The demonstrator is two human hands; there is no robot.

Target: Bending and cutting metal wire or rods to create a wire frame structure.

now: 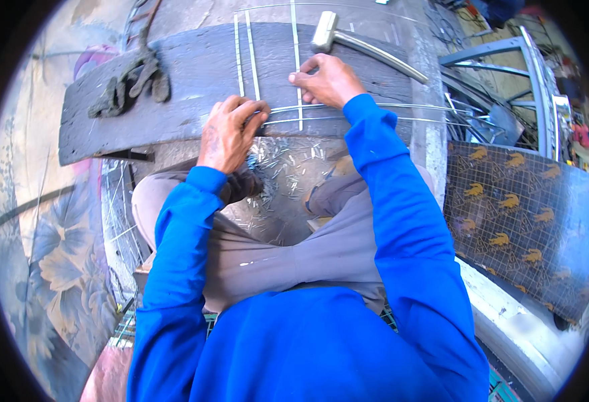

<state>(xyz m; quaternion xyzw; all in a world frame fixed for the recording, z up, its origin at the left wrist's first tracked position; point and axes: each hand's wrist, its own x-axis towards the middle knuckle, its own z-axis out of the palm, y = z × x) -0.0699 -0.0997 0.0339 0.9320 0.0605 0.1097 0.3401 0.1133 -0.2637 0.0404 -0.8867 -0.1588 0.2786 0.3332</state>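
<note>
Over the dark wooden plank, my left hand [232, 131] is closed, its fingertips pressed together at the left ends of two thin metal rods [388, 105]. These rods run off to the right, beneath my right wrist. My right hand [329, 80] pinches with thumb and forefinger at a thin, straight metal strip [295, 41], which points away from me across the plank. Two similar strips [252, 59] lie to its left, roughly parallel. Just beyond my right hand rests a hammer [324, 33] with a pale metal head and a long handle slanting right.
A dark work glove [137, 84] lies on the left of the plank [187, 57]. Small cut metal bits [284, 164] litter the ground between my feet. At right stand a grey metal frame [536, 87] and a dark patterned board [509, 214]. A painted wall [53, 221] borders the left.
</note>
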